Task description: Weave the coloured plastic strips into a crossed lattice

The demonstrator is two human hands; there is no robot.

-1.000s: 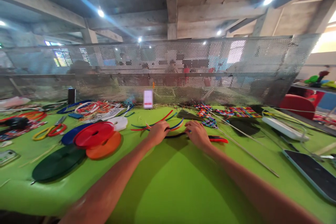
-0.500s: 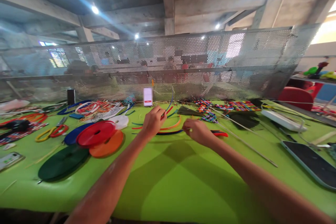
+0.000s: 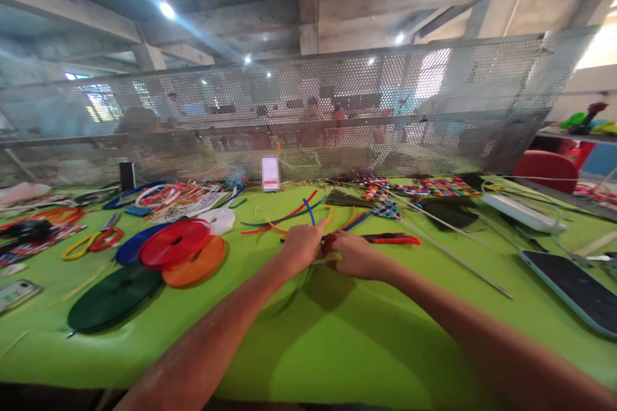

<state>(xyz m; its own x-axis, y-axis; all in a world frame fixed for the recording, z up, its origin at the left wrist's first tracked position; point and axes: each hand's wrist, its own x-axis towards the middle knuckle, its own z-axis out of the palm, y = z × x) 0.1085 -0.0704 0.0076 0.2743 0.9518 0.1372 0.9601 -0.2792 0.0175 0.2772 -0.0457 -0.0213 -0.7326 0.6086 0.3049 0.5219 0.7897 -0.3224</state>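
My left hand (image 3: 303, 246) and my right hand (image 3: 355, 253) meet above the middle of the green table (image 3: 337, 340), fingers pinched close together. A blue plastic strip (image 3: 309, 210) rises from behind my left hand, and its dark end seems to show below the fingers. Both hands appear to grip this strip, though the fingertips are partly hidden. Around them lie a red strip (image 3: 301, 207), a green strip (image 3: 260, 224) and an orange strip (image 3: 274, 227). Another blue strip (image 3: 357, 222) sticks out beyond my right hand. A red-and-black handled tool (image 3: 398, 239) lies just right of it.
Flat coils in red (image 3: 164, 247), orange (image 3: 207, 263), dark green (image 3: 113, 298), blue and white lie at the left, beside scissors (image 3: 91, 244). A phone (image 3: 270, 173) stands upright at the back. Woven pieces (image 3: 380, 196) and another phone (image 3: 569, 289) are at the right.
My left hand has moved right and towards me, and my right hand slightly nearer, so the two now meet. The blue strip has come along with my left hand.
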